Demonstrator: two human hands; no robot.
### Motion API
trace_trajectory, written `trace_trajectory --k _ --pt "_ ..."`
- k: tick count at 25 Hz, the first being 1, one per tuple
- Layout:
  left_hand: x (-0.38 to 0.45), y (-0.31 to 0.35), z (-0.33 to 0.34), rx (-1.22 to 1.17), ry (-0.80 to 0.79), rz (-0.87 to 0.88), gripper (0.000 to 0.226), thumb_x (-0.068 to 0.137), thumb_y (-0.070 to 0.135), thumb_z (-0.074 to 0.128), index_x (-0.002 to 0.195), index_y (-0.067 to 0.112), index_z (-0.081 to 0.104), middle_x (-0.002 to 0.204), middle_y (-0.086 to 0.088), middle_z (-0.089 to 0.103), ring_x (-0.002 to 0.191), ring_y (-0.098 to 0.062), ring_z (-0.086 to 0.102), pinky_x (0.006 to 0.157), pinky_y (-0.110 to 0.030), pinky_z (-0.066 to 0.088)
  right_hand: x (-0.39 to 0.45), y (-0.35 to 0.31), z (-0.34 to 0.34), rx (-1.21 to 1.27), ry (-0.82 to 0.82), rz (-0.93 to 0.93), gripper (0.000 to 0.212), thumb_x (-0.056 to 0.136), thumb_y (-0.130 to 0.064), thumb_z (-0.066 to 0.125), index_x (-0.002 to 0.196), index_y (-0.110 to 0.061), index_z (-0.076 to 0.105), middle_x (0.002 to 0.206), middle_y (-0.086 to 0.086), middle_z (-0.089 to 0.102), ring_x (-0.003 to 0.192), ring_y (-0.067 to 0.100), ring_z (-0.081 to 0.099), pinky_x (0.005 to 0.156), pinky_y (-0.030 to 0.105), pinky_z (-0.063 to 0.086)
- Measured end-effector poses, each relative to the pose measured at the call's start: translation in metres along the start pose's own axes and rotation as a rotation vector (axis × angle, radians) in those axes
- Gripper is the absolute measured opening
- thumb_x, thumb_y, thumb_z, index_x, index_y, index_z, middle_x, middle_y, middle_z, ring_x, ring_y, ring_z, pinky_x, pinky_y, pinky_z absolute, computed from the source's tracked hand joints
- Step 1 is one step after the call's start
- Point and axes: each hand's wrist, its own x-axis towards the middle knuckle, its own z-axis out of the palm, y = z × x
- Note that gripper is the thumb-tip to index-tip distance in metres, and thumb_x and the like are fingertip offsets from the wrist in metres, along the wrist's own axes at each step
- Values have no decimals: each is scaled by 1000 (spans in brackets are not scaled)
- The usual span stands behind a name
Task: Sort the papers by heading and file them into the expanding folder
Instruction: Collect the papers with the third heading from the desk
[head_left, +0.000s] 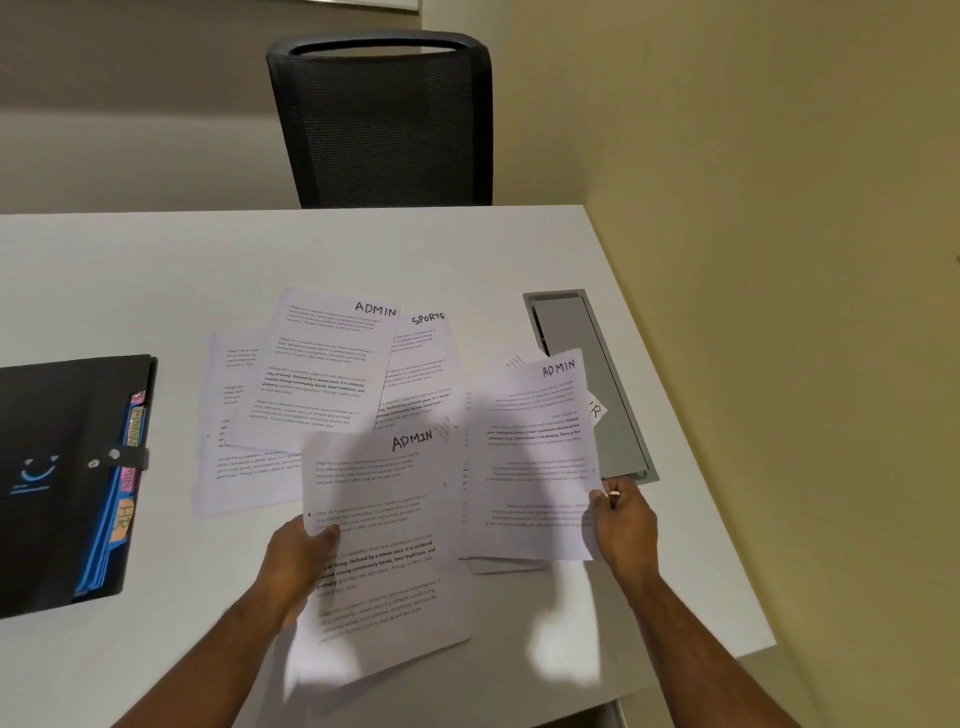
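My left hand (304, 558) grips the left edge of a printed sheet headed ADMIN (387, 540), lifted above the white table (130, 275). My right hand (621, 525) pinches the right edge of a second ADMIN sheet (535, 457), whose printed text reads upside down. Further back lie a third ADMIN sheet (322, 374) and a SPORTS sheet (423, 358), overlapping other loose pages. The black expanding folder (62, 467) lies at the left, strapped closed, with blue dividers and coloured tabs, one reading HR, showing along its right side.
A grey cable hatch (587, 358) is set into the table at the right, partly under the papers. A black mesh chair (384, 119) stands behind the table's far edge. A beige wall runs along the right, close to the table's right edge.
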Motion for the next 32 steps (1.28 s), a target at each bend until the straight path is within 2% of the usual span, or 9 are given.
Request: trace_trajectory --k 7,10,15,18,21,23,26,30,32 --pt "0 1 -4 66 38 27 12 101 9 54 105 12 65 96 -12 75 79 -31 74 72 -48 62 4 -8 -7 180 154 -13 8 104 -9 57 100 -12 63 94 8 71 86 28 66 83 36 54" --pt "1 -3 -10 38 2 7 17 101 16 53 109 14 68 96 -11 78 79 -32 77 76 -53 63 0 -4 -1 457 -21 82 16 102 -3 60 99 -17 67 92 3 73 86 21 68 88 34 56" --pt "-1 -2 -12 -81 -89 -21 27 105 32 49 114 13 66 95 -13 79 81 -36 77 78 -58 61 -39 -1 36 336 -257 51 11 97 1 64 94 -9 69 70 -8 62 68 12 54 74 29 45" --pt "-2 -3 -14 -158 -129 -9 37 103 44 49 116 14 66 99 -15 78 86 -40 76 80 -58 60 -68 0 70 265 -384 39 16 94 2 62 87 -11 68 77 -1 72 72 17 61 66 30 49" --pt "2 -8 -16 -219 -125 -22 46 100 55 48 117 17 68 104 -13 78 93 -39 75 88 -60 58 -93 -3 97 262 -448 104 13 96 0 60 92 -10 68 92 13 77 86 33 72 77 46 59" --pt "5 -11 -16 -246 -107 -48 43 98 51 54 117 16 68 105 -14 77 93 -39 75 87 -59 58 -106 -6 108 255 -473 120 11 98 -2 58 96 -9 66 96 15 76 94 37 72 85 52 59" --pt "5 -13 -17 -221 -98 -26 27 95 25 69 117 10 67 106 -17 76 90 -41 75 85 -61 58 -114 -4 118 222 -516 115 12 97 -6 59 98 -15 65 99 10 76 94 32 73 87 55 60" --pt "9 -19 -18 -91 -58 -4 22 94 10 67 116 11 67 108 -14 76 89 -37 76 84 -59 60 -114 -11 119 111 -591 5 7 96 -21 60 101 -24 64 101 -2 75 93 18 73 86 49 62" --pt "11 -19 -17 -7 -23 12 20 98 12 62 117 11 67 109 -13 75 91 -34 75 86 -57 60 -107 -15 113 -18 -516 -96 9 97 -30 63 103 -23 64 98 -8 73 90 12 70 86 43 62"
